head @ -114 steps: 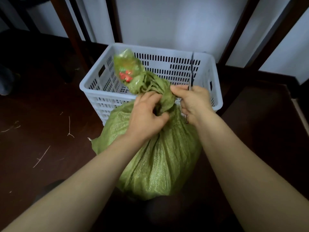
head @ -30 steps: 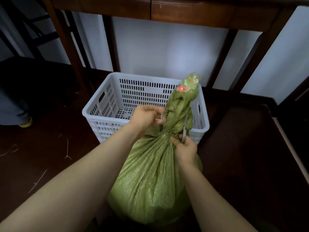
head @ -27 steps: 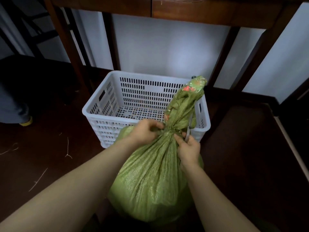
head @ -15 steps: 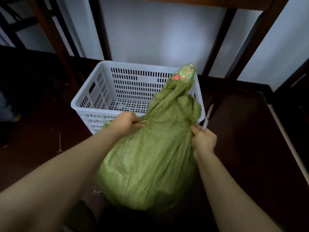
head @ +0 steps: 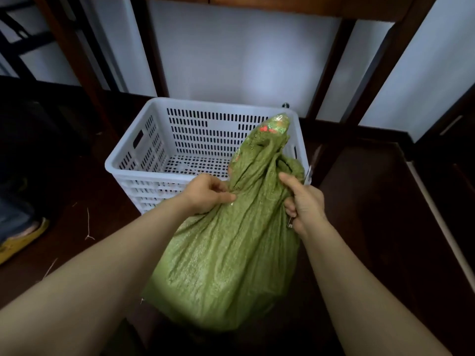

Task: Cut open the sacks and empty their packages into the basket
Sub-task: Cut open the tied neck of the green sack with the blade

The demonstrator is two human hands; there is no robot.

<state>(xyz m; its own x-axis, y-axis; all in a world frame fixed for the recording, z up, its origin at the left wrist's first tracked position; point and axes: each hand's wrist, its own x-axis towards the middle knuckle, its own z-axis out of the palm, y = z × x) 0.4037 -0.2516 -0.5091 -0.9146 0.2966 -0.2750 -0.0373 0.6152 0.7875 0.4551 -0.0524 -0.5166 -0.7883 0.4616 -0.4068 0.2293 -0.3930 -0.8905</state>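
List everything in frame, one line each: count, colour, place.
sack: one, green woven, on the floor against the basket's near side
shiny package: one showing, green foil with red, poking from the sack's mouth
basket: one, white slotted plastic, on the floor behind the sack
cutting tool: one, metal, in the right hand, mostly hidden
shoe: one, yellow, left edge
straw bits: a few, pale, floor at left
table legs: several, dark wood, before a white wall
left hand: pinches sack fabric near the neck
right hand: grips the tool, touches the sack's right side
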